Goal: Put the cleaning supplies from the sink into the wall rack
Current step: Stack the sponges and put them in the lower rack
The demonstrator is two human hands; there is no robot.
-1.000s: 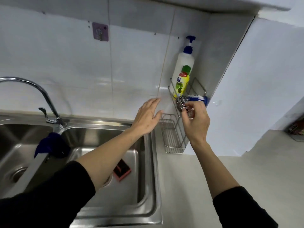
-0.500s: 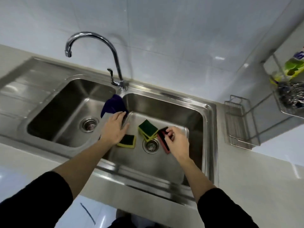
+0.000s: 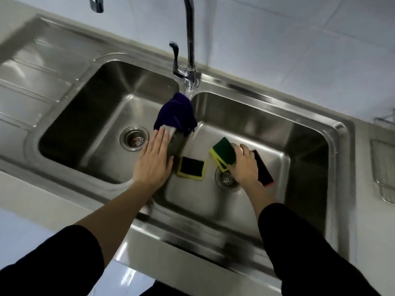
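I see my right hand [image 3: 242, 165] down in the right basin of the sink [image 3: 307, 133], fingers curled over a green-and-yellow sponge [image 3: 224, 153]. The sponge is tipped up on edge, green face toward the faucet [image 3: 190, 39], its long axis running from my fingertips down toward the drain [image 3: 226, 178] just below my palm. Whether the fingers have fully closed on it I cannot tell. Just right of that hand, touching its outer edge, a red-and-black sponge [image 3: 264, 169] leans with its long axis slanting away toward the basin's near right.

My left hand [image 3: 155, 161] lies flat and spread, holding nothing, on the divider between the basins. At its fingertips a purple cloth [image 3: 175, 113] is draped over the divider. Just right of its thumb, a yellow sponge with a dark pad [image 3: 190, 168] lies flat on the basin floor. The wall rack [image 3: 383, 167] is far right of both hands.
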